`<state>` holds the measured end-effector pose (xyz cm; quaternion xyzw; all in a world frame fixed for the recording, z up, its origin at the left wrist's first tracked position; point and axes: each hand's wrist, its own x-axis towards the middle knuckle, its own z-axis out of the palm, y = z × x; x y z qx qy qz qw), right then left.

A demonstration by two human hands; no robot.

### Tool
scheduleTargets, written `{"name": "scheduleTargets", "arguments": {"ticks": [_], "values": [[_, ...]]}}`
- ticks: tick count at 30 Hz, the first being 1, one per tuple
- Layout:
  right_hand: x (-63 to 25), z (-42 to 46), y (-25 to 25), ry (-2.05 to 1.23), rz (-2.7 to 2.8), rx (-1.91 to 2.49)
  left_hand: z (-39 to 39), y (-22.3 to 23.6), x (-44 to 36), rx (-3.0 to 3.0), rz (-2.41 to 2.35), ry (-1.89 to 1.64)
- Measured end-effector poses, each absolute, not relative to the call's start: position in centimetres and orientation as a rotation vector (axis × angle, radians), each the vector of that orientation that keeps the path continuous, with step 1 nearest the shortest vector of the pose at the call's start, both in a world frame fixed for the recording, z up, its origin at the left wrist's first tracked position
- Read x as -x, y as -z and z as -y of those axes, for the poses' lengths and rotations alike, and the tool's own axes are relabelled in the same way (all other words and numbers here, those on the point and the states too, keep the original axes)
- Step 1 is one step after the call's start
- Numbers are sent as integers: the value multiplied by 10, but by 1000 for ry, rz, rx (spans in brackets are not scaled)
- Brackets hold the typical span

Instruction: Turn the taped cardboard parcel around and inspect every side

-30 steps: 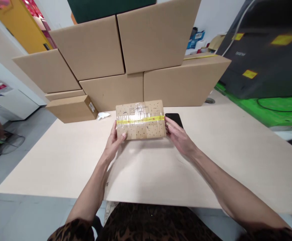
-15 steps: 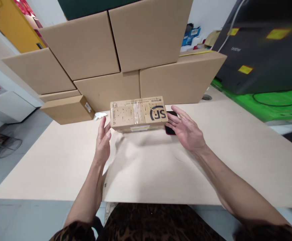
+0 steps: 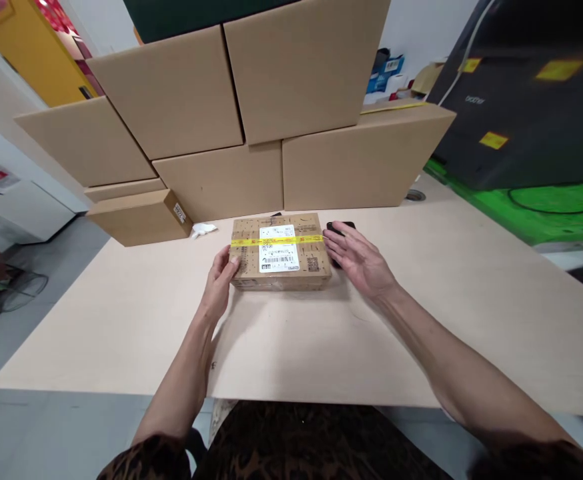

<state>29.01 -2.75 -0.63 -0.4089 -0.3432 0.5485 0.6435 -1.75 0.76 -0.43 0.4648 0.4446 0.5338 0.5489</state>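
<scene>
A small cardboard parcel (image 3: 280,253) lies flat on the pale table (image 3: 121,320), its white shipping label and a strip of yellow tape facing up. My left hand (image 3: 220,285) holds its left end, thumb on the top corner and fingers curled at the side. My right hand (image 3: 359,259) is open with fingers spread, just off the parcel's right end and not gripping it. A black phone (image 3: 339,230) lies on the table partly under my right fingers.
Large cardboard boxes (image 3: 251,113) are stacked along the table's far edge, with a flat box (image 3: 139,217) at the left. A crumpled white scrap (image 3: 204,230) lies by them. A dark machine (image 3: 531,100) stands on green matting at the right.
The parcel was flipped over: it stood on its edge with the logo side showing, and now lies flat with the label up. My right hand has come off it.
</scene>
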Motion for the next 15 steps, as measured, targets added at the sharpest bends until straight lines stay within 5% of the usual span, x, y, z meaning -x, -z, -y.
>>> {"name": "scheduleTargets", "arguments": {"ticks": [6, 15], "values": [[-285, 27, 7, -1293, 834, 958, -4, -5, 15, -1182, -944, -1212], [-280, 39, -6, -1366, 894, 896, -20, -2, 35, -936, -790, -1808]]}}
